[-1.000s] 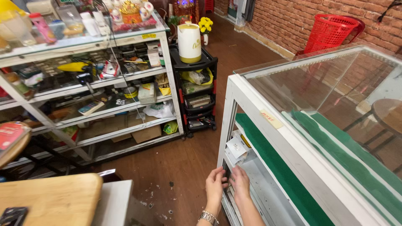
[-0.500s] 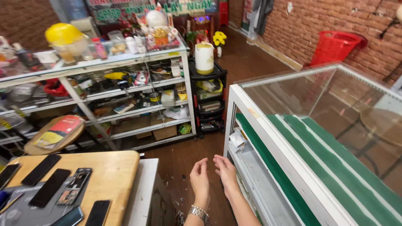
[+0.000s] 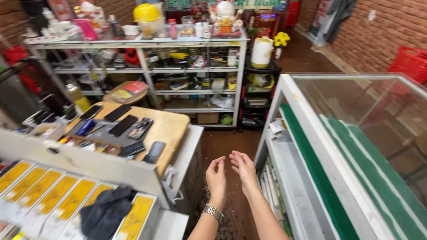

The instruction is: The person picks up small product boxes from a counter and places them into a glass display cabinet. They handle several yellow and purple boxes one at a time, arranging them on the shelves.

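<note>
My left hand (image 3: 216, 179) and my right hand (image 3: 243, 167) hang side by side in the aisle, both empty with fingers loosely curled apart. A metal watch (image 3: 213, 212) sits on my left wrist. The right hand is close to the white frame of a glass display case (image 3: 284, 95) with green felt shelves (image 3: 311, 155). To the left stands a wooden table (image 3: 171, 126) carrying several dark phones (image 3: 123, 125).
A white metal shelf rack (image 3: 142, 44) full of clutter lines the back. A black trolley with a white cylinder (image 3: 261, 52) stands beside it. Yellow boxes and a dark cloth (image 3: 104, 213) lie at the lower left. A red basket (image 3: 411, 62) sits by the brick wall.
My view has swung left, bringing the wooden table, phones and yellow boxes into sight. Both hands have drawn back from the display case's lower shelf into the aisle.
</note>
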